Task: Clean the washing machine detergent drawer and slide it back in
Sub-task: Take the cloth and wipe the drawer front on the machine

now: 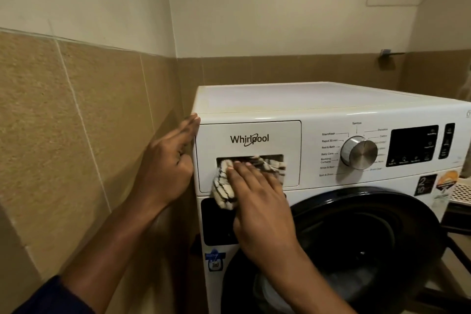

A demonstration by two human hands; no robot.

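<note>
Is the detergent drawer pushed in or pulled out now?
Pushed in. The detergent drawer front sits flush with the control panel; the right hand presses a cloth into its handle recess.

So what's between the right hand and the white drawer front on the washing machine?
A cream cloth with dark stripes, pressed by the right hand against the white plastic drawer front, seen in the head view.

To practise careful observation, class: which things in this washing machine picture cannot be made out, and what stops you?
Head view only.
Inside of the detergent drawer: hidden behind its closed front panel.
Handle recess: mostly covered by the striped cloth and right hand.
Display panel symbols: too small and blurred to read.
Lower part of the door: cut off by the bottom edge.
</note>
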